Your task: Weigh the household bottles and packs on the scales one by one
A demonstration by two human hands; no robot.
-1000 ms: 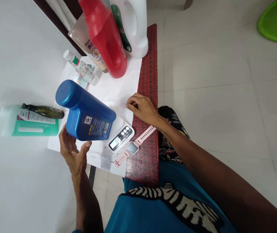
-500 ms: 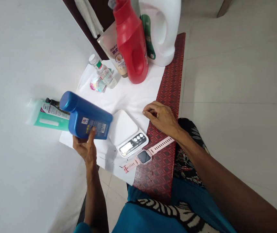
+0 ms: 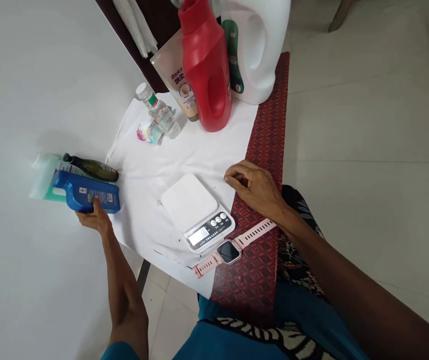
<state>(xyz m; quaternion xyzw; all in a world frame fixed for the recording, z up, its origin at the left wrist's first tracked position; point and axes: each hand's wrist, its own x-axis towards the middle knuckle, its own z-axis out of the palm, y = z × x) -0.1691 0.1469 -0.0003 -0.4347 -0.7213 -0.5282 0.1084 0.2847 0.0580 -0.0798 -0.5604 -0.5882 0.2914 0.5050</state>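
At the left side of the table my left hand (image 3: 96,218) is closed around a blue plastic bottle (image 3: 93,196), held beside a green bottle (image 3: 45,175) and a small dark bottle (image 3: 96,168). Whether the blue bottle touches the cloth I cannot tell. A white digital kitchen scale (image 3: 189,200) lies in the middle with nothing on its platform and its display lit. Over the red table edge my right hand (image 3: 255,187) rests with fingers curled in and nothing visible in them. Near it lies a smartwatch (image 3: 228,251) with a pink strap.
A red jug (image 3: 214,100), a white jug (image 3: 263,65) and a cream tube (image 3: 180,80) stand at the back. Beside them are a small clear bottle (image 3: 164,120) and a colourful packet (image 3: 149,133). A white cloth (image 3: 142,215) covers part of the patterned red tabletop (image 3: 244,287).
My left hand has moved left with the blue bottle, away from the scale to beside the green and dark bottles. My right hand has stayed nearly in place.
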